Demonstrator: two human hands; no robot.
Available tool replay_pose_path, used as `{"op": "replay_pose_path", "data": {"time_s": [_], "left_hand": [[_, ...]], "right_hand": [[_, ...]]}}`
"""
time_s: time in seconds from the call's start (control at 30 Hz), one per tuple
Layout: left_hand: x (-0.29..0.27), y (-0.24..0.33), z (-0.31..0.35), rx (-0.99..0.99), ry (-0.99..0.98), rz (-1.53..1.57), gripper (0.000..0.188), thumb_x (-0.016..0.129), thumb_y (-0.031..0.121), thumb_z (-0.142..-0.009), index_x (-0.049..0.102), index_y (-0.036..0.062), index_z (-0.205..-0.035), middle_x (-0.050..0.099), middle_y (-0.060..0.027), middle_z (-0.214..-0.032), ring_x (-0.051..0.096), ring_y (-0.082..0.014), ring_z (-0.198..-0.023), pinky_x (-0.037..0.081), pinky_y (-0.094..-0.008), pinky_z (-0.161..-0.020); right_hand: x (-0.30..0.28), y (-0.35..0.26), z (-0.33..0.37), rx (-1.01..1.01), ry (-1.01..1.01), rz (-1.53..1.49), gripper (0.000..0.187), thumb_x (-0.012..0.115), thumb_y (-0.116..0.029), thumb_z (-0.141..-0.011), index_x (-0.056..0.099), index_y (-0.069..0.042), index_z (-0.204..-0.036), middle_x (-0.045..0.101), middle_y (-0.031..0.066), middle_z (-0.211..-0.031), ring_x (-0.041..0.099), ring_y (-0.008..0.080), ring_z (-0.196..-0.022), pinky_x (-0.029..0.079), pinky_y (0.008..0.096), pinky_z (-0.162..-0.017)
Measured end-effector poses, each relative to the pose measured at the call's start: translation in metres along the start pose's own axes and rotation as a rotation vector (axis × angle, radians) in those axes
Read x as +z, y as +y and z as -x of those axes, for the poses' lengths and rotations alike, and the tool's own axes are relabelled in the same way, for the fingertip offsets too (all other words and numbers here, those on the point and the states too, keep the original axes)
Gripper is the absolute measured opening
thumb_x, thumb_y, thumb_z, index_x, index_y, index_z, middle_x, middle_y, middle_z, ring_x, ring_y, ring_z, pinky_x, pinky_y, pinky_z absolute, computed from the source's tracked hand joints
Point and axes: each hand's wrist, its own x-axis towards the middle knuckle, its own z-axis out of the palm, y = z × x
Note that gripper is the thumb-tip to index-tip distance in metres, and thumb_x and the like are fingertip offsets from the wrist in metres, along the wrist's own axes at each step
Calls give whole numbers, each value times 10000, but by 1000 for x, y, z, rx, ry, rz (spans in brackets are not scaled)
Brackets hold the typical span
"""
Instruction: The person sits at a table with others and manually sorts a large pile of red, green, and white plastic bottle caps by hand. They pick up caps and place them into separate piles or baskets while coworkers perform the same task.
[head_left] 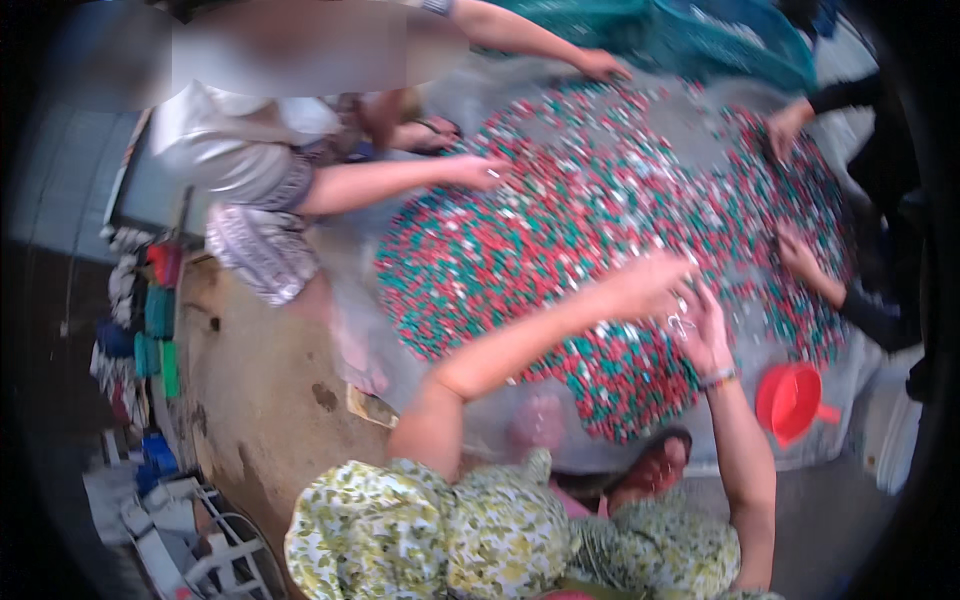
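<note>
A wide spread of small red, green and white pieces (pixel 480 255) covers the grey plastic sheet (pixel 470 420); motion blur hides what kind they are. Over its near right part my two hands come together. My left hand (pixel 645 285) reaches in from the left with its fingers bent and closed; what they hold, if anything, is smeared. Just below it, the fingers of my right hand (pixel 705 330) are curled around a small whitish piece (pixel 680 323), too blurred to name. A bracelet circles my right wrist.
A red scoop-like container (pixel 790 402) with a handle lies right of my right forearm. Teal tubs (pixel 735 45) stand at the far edge. One person (pixel 250 150) sits at the left, another (pixel 870 200) at the right, their hands over the pieces. Clutter lines the left wall.
</note>
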Motion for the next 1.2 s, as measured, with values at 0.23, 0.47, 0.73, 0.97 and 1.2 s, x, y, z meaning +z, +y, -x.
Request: {"op": "replay_pose_path", "data": {"time_s": [0.23, 0.47, 0.73, 0.97, 1.2], "left_hand": [[-16, -72, -69, -217, 141, -202, 377, 630, 50, -769, 612, 82, -1144, 616, -115, -1140, 540, -309, -1100, 417, -417, -971], [42, -106, -82, -249, -58, -456, 352, 566, -16, -765, 654, 108, -1082, 581, -110, -1165, 537, -335, -1093, 463, -428, -923], [-11, -84, 14, -473, -262, 191, 248, 733, 111, -801, 674, 53, -1035, 666, -25, -879, 632, -98, -723, 526, -253, -596], [-40, -53, 31, -658, -124, 523, 373, 737, 116, -809, 613, 22, -1149, 604, 27, -868, 565, -46, -735, 463, -217, -681], [-44, -33, 35, -558, 59, 110, 248, 703, 117, -781, 663, 25, -1007, 653, -61, -726, 601, -126, -663, 474, -293, -635]], "right_hand": [[-60, -8, -9, 183, -95, 70, 275, 453, -233, -987, 569, -21, -1118, 638, 74, -844, 602, 172, -710, 478, 264, -555], [-74, -10, -18, 131, -107, 43, 287, 441, -257, -992, 571, -43, -1131, 656, 96, -941, 640, 212, -798, 537, 333, -676], [-63, -29, -36, 0, -122, 54, 230, 456, -168, -983, 506, -26, -1157, 648, 93, -924, 650, 212, -804, 553, 331, -723], [-46, -83, -28, -135, -200, 42, 256, 561, -147, -923, 562, -7, -1138, 559, -1, -785, 507, 103, -638, 404, 216, -524], [-112, -107, -16, -358, 358, 904, 145, 638, -222, -892, 653, -87, -942, 465, -89, -611, 344, 2, -458, 226, 198, -384]]}}
